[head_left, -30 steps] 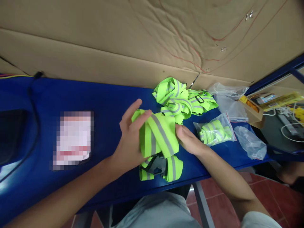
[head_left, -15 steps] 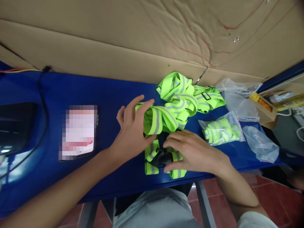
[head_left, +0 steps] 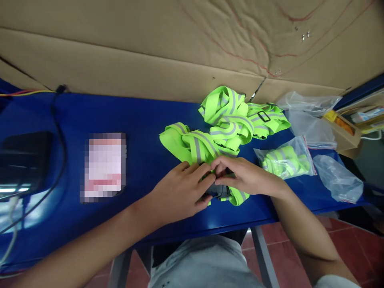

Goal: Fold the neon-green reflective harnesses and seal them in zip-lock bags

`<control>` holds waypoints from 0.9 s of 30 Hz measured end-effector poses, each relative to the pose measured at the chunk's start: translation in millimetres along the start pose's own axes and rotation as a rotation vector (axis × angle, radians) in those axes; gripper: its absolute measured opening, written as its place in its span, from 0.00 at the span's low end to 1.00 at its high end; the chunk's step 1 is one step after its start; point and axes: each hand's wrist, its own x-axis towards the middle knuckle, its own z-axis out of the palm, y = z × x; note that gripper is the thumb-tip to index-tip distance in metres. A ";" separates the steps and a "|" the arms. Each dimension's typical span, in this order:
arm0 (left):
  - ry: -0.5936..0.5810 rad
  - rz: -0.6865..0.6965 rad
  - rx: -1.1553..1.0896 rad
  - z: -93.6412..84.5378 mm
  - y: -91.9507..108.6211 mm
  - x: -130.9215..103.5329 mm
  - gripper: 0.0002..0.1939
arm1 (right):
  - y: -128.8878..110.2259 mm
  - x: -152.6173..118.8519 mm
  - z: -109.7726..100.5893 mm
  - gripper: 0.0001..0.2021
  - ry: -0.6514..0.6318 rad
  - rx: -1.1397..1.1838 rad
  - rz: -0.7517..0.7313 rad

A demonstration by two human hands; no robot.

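Observation:
Neon-green straps with grey stripes lie in a loose tangle on the blue table. At the near end of the tangle, my left hand has its fingers closed around a dark piece and part of the green strap. My right hand pinches at the same spot, its fingertips almost touching those of my left. A dark grey part shows between the hands, mostly covered by fingers. One strap end sticks out below my right hand.
A bagged green strap lies right of my right hand, beside clear plastic bags and an open cardboard box. On the left are a pixelated phone-like object, a black device and cables. Cardboard lines the back.
My left hand has let go of the upper strap loops and moved down and right to the dark part. My right hand has closed its fingers there. The loops now lie spread out.

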 end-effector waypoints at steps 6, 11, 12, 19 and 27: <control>0.098 -0.022 0.058 2.2 1.7 -1.2 0.16 | -1.2 7.3 9.2 0.09 0.075 0.064 0.001; 0.221 -0.042 0.102 4.3 -8.3 0.9 0.11 | -10.2 1.8 4.5 0.35 0.010 -0.201 -0.062; 0.242 -0.057 0.112 4.1 -10.1 1.3 0.09 | -11.7 0.2 3.8 0.39 -0.003 -0.264 -0.059; 0.257 -0.077 0.186 3.9 -17.1 2.4 0.06 | -10.5 -0.8 8.9 0.32 0.018 -0.467 -0.001; 0.215 -0.145 0.073 -1.5 -19.9 -0.8 0.07 | -14.7 -2.2 -0.5 0.27 0.083 -0.635 -0.055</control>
